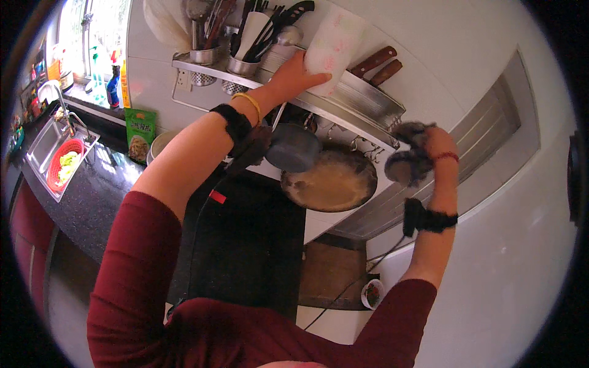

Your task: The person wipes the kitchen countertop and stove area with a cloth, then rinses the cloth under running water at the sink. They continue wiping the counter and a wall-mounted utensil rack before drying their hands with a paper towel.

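My left hand (301, 76) is closed around the lower part of a white paper towel roll (338, 43) with pink print. The roll stands tilted at the wall-mounted metal shelf (294, 94). My right hand (441, 141) grips a dark grey cloth (409, 158), blurred and bunched, beside the right end of the shelf. Just left of the cloth, small metal hooks (354, 143) hang under the shelf. A dark saucepan (293, 148) and a large frying pan (333, 179) with a worn brownish surface hang below it.
Utensil holders (244, 66) and wooden-handled knives (379, 64) occupy the shelf. A black counter (244, 244) lies below. A sink (43, 147) at the left contains a red basket (51, 177) with green vegetables; a green food pouch (140, 133) stands nearby. A cable trails from my right wrist.
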`<state>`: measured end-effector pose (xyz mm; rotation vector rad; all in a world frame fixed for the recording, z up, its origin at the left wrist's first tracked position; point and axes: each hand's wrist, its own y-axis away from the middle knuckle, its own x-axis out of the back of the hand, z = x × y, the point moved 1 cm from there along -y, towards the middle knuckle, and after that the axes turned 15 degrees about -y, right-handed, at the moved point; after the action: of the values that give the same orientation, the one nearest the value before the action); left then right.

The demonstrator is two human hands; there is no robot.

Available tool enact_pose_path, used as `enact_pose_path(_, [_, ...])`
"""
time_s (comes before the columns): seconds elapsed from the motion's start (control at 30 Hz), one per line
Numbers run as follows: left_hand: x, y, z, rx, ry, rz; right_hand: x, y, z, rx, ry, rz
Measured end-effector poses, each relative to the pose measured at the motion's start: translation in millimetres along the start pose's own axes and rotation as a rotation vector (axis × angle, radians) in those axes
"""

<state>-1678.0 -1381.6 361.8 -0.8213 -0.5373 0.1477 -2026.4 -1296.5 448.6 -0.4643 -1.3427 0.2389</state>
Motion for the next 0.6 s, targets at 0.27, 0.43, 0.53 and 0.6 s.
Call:
enact_pose_path(0.27, [-29.7,-10.1,0.6,0.125,-0.403,0.092,-35.5,122.2,52.0,0.195,-0.656,-0.441])
enact_pose_path(0.43, [-32.5,0.8,9.7,0.196,-0.533,0.128,-89.6,172.9,5.4,0.221,-0.950,-0.755])
enact_pose_path(0.53, [-31.3,19.1,23.4,0.084,-0.591,0.417,-99.1,186.8,-30.2,0.312,-1.151,-0.755])
enact_pose_path(0.6, [-31.7,42.9,32.5,-0.061,-0.543,0.514,-102.4,182.9,-54.3,0.375,-1.352,-0.743])
